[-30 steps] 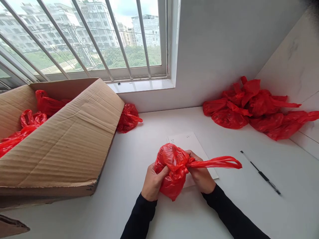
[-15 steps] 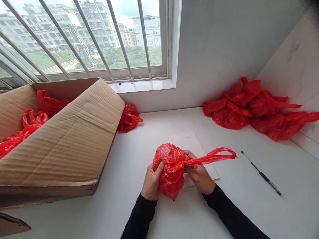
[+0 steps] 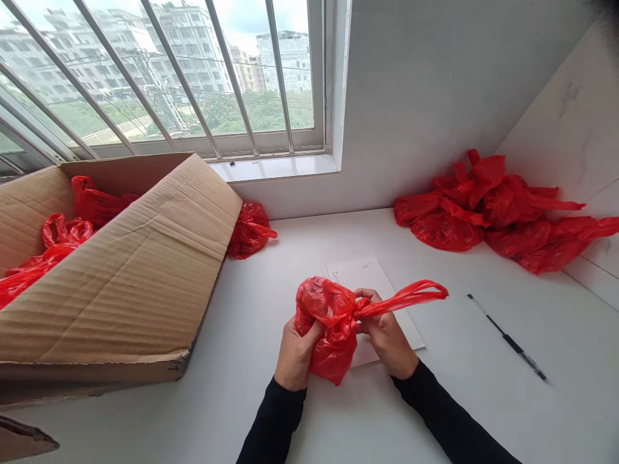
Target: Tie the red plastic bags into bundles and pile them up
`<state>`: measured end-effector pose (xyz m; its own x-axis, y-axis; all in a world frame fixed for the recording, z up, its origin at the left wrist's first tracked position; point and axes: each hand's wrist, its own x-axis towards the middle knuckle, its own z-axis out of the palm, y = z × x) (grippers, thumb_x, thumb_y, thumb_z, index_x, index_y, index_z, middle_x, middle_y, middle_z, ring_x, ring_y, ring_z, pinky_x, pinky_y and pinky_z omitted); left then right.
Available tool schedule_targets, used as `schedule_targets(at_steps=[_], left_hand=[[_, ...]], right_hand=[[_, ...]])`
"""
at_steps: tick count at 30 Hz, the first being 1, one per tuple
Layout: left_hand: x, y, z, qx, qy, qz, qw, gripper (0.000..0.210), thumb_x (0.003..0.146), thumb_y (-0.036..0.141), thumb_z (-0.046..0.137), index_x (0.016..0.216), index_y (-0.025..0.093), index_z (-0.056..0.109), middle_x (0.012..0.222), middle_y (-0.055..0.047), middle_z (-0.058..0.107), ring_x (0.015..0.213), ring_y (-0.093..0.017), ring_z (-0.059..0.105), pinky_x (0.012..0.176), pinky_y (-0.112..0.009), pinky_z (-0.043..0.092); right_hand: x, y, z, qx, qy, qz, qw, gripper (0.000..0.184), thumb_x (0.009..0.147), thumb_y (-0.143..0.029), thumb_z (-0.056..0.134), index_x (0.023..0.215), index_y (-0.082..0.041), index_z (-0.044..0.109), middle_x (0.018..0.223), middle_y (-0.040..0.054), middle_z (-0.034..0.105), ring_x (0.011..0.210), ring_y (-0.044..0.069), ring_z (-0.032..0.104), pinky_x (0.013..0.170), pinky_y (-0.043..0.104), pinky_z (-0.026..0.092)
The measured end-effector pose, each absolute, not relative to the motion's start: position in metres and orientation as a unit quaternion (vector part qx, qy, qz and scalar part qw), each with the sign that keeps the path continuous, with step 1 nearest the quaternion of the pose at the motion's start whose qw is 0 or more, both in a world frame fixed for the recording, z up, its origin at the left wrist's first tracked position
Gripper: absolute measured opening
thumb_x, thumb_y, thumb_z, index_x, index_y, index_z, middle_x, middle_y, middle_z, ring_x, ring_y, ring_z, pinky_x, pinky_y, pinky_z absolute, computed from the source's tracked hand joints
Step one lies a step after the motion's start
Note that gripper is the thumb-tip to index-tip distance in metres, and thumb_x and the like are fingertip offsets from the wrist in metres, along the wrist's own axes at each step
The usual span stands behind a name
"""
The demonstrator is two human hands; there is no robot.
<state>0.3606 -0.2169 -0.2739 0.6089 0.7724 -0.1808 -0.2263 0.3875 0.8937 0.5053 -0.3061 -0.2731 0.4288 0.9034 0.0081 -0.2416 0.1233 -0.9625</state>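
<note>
A knotted red plastic bag (image 3: pixel 333 328) is held up in front of me, over the white table (image 3: pixel 232 399). My left hand (image 3: pixel 296 351) grips its left side, with the thumb pressed on the front. At the knot, my right hand (image 3: pixel 387 338) closes its fingers on the bag from the right; some fingertips are hidden behind it. The twisted handle loop sticks out to the right above my right hand. What the bag contains cannot be seen. Partly covered beneath it lies a white paper pad (image 3: pixel 372 274) with small handwriting.
On the left stands an open cardboard box (image 3: pixel 145 270) containing red bags. Another red bag (image 3: pixel 251 229) sits beside it. Several red bags (image 3: pixel 483 206) are piled against the back right wall. A black pen (image 3: pixel 507 338) lies right of the pad. A barred window (image 3: pixel 193 77) is behind.
The bag has turned slightly in my hands, and its handle loop has shifted a little left and up. My left thumb has moved slightly on the bag. Both hands keep hold.
</note>
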Motion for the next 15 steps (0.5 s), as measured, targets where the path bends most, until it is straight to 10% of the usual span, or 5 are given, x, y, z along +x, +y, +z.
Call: schedule_targets(at_steps=[15], left_hand=[[0.3602, -0.2171, -0.2749, 0.473, 0.333, 0.333, 0.745, 0.032, 0.072, 0.044, 0.083, 0.074, 0.014, 0.071, 0.066, -0.002, 0.070, 0.062, -0.014, 0.059, 0.061, -0.024, 0.048]], right_hand=[[0.5029, -0.3088, -0.2726, -0.478, -0.394, 0.465, 0.632, 0.030, 0.088, -0.036, 0.071, 0.114, -0.025, 0.058, 0.100, 0.0018, 0.066, 0.083, 0.016, 0.059, 0.078, 0.031, 0.049]])
